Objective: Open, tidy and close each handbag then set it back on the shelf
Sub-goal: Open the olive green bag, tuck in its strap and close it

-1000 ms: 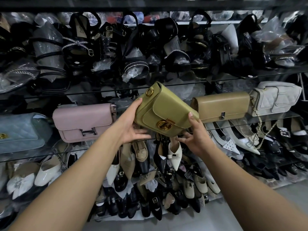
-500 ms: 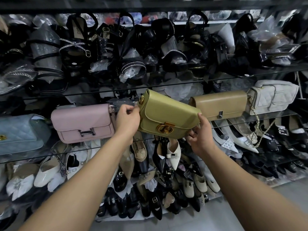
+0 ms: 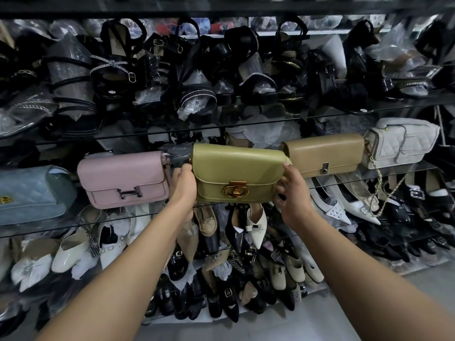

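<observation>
Holding an olive-green handbag [image 3: 238,166] level at the height of the glass shelf [image 3: 49,230], the person grips it at both ends. The left hand [image 3: 183,183] is seen from the back, its fingers curled round the bag's left end. The right hand [image 3: 293,193] clasps the right end, thumb on the upper corner and fingers [image 3: 280,193] bent in against the side below it. The flap is down over the front and the gold clasp [image 3: 235,190] sits at its lower middle. The bag stands upright in the gap between a pink handbag [image 3: 123,178] on its left and a tan handbag [image 3: 325,153] on its right, near both. Whether its base already rests on the glass cannot be told. Further right stands a grey quilted handbag [image 3: 403,141] with a chain strap [image 3: 379,193] hanging below the shelf edge, and at the far left a pale blue quilted handbag [image 3: 29,190]. Black strappy sandals [image 3: 115,70], many wrapped in clear plastic, crowd the shelf above. Pale and black pointed shoes [image 3: 256,225] fill the shelves beneath.
</observation>
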